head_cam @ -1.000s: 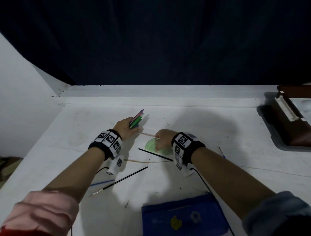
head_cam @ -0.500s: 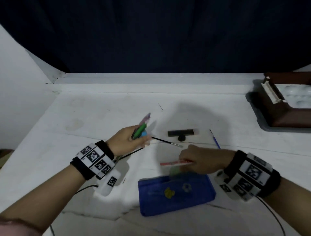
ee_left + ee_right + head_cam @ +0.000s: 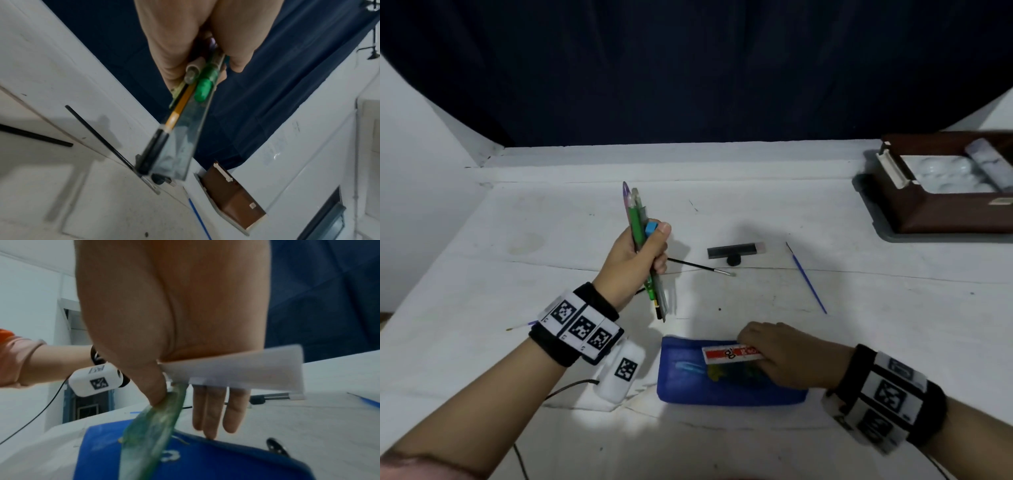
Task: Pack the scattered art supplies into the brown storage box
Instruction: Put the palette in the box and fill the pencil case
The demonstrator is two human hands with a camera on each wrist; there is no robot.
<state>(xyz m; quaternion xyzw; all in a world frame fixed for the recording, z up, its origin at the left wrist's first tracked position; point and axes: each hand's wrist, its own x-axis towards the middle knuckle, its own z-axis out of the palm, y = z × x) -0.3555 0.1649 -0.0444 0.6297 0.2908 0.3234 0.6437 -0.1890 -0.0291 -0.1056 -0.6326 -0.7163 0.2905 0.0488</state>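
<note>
My left hand (image 3: 640,253) grips an upright bundle of pens, a pencil and a clear ruler (image 3: 635,219), with a blue eraser under the thumb. The left wrist view shows that bundle (image 3: 185,113) sticking out of the left hand (image 3: 185,40). My right hand (image 3: 784,356) hovers over a blue pouch (image 3: 722,390), holding a red-and-white pack (image 3: 729,354). In the right wrist view the thumb of the right hand (image 3: 174,305) pinches the pack (image 3: 236,371) and a green protractor (image 3: 152,426) above the pouch (image 3: 205,464). The brown box (image 3: 945,212) stands open at the far right.
On the white table lie a black brush (image 3: 698,265), a blue brush (image 3: 808,277), a black flat tool (image 3: 732,251) and a thin brush (image 3: 524,325) behind my left wrist. The box sits on a grey tray and holds a white palette (image 3: 945,174). A dark curtain hangs behind.
My right hand lifted the green protractor and the pack from the table's middle and came back over the blue pouch. My left hand raised its bundle more upright.
</note>
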